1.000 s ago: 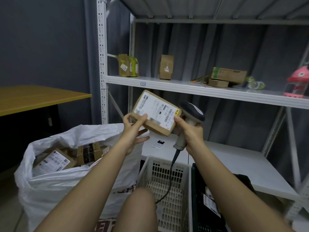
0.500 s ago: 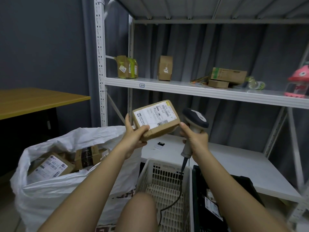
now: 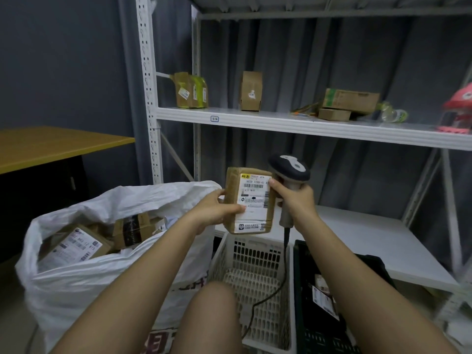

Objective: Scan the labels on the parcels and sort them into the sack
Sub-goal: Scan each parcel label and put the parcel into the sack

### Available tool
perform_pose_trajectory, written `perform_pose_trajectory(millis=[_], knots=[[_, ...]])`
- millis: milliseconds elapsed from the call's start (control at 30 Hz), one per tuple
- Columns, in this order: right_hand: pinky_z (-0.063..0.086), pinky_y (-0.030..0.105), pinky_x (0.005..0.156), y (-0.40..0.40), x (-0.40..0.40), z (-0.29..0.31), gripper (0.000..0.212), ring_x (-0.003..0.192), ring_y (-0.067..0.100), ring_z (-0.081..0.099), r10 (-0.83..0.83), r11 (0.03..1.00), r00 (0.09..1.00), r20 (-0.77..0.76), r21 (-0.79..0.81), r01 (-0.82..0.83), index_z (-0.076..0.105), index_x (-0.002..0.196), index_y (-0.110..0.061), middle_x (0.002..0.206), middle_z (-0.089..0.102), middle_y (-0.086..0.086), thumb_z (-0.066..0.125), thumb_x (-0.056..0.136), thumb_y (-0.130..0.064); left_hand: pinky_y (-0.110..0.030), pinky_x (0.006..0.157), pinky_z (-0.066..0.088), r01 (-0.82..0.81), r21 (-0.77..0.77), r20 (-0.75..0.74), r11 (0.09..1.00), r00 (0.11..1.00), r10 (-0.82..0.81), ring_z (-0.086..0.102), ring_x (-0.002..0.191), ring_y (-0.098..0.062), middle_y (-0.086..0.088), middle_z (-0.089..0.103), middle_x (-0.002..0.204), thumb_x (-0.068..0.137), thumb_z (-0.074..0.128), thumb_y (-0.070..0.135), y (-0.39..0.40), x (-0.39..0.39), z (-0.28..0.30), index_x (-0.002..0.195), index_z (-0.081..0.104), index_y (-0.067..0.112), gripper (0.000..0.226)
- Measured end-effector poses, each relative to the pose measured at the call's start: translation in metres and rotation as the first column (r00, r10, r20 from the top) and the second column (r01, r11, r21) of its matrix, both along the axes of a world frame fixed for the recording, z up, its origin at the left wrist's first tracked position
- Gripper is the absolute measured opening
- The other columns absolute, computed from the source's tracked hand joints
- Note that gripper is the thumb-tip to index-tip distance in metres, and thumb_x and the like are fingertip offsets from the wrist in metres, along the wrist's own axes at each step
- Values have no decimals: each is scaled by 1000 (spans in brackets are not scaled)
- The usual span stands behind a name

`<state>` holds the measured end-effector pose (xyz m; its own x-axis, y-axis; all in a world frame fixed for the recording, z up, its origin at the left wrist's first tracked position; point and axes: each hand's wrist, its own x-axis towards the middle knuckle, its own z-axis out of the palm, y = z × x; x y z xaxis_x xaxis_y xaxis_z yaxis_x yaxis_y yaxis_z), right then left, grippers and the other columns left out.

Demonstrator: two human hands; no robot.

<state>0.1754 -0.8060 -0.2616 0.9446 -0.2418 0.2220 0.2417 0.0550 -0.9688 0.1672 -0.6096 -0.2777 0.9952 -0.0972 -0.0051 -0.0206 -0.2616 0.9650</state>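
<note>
Parcel (image 3: 249,200) held upright above the white basket (image 3: 251,279), label side toward the camera, prob so the barcode can be read. Left hand (image 3: 217,212) grips its left edge, thumb pressed on the label; right hand (image 3: 297,200) is wrapped round the barcode scanner (image 3: 290,172) handle w/ one finger steadying the parcel's right edge. Scanner head sits just behind the parcel, not aimed at the label yet, I'd judge. Sack (image 3: 84,272) is open at left w/ boxes inside, near enough for the drop.

Single head view, forward and down, close over forearms
</note>
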Motion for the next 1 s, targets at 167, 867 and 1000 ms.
perform_pose_trajectory(millis=[167,867,1000], knots=[[50,22,56,-7,-2,1,45,88,18,69,3,1000,1000,5,-31,-3,62,120,-9,102,71,5,78,82,-26,-37,91,54,-92,-15,75,996,993,93,62,105,-18,-5,61,121,76,79,18,-7,16,-4,136,45,13,69],[45,27,49,-32,-36,-4,21,47,16,50,115,940,991,-63,-317,-129,64,71,-9,54,55,7,77,81,-21,-31,81,54,-151,-177,23,973,987,157,64,105,-18,-2,65,122,88,68,21,-19,47,-13,127,55,14,42],[45,24,46,-29,-38,-7,21,45,14,50,126,932,990,-58,-334,-138,63,69,-11,52,55,6,75,83,-21,-32,83,55,-154,-181,29,971,986,162,65,106,-18,-3,65,123,88,68,22,-17,47,-12,129,54,15,44]])
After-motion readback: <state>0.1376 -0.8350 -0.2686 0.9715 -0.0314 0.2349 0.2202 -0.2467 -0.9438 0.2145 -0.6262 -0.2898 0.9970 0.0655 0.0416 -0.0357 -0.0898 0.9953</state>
